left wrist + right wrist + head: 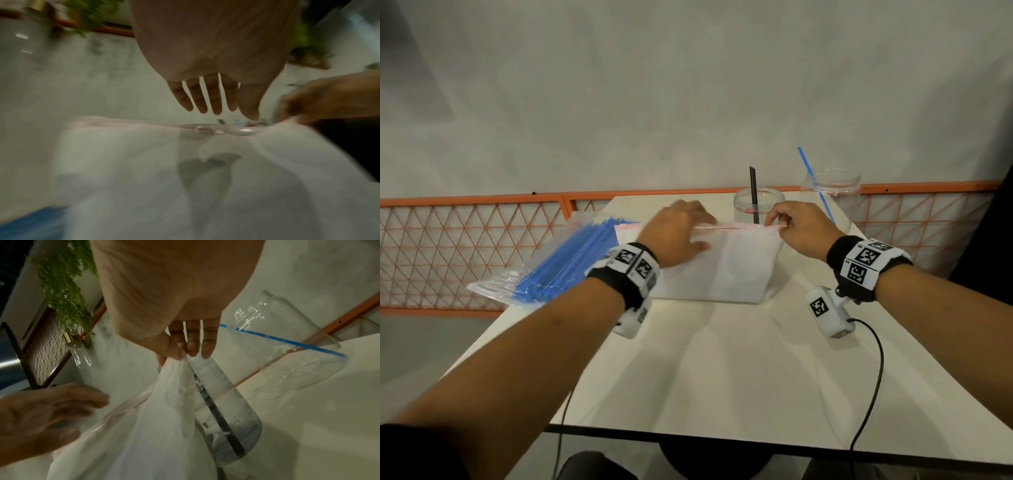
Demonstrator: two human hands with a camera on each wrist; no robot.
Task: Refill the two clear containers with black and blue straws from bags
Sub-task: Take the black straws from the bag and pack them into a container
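Left hand [681, 233] motion-blurred in head view; contact with frosted white zip-top plastic bag [722, 270] cannot be told. Bag's contents hidden by its cloudy film. Left forearm covers near end of clear bag of blue straws [558, 263]. Left wrist view smeared throughout; right hand [320, 100] there only a blur.

Matt white table [705, 359]; glossy clear plastic containers [758, 205]; translucent filmy plastic bag [722, 267]; orange metal mesh railing [465, 240].

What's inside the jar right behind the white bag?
One black straw stands in that clear jar. The white bag and right hand cover the jar's bottom in the head view.
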